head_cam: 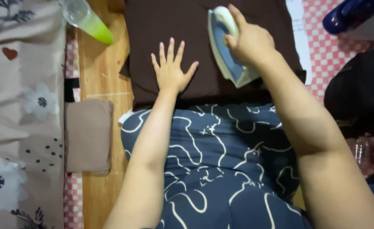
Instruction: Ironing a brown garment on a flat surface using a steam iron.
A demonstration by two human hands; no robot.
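- Head view: the right hand is clenched around the handle of a white and pale blue electric iron, which sits soleplate-down on the far right part of a dark brown cloth spread flat on the floor.
- The left hand is released, fingers spread wide and palm pressed flat on the same cloth, just left of the iron and not touching it.
- The brown cloth lies just beyond the person's lap, which is covered in navy fabric with cream squiggle lines.
- Progress, as a judgement: the cloth looks smooth around the flat hand and the iron is at work on the right side; how much of the surface is already pressed I cannot tell, and the cloth is not yet folded.
- One folded taupe cloth rests on the wooden floor near left, apart from the brown one; it looks finished.
- Counts: one iron, one brown cloth being pressed, one folded taupe cloth, two hands.
- Also one clear bottle with a green base at far left, one beige floral bedsheet along the left edge, and red-and-white checked matting at far right.
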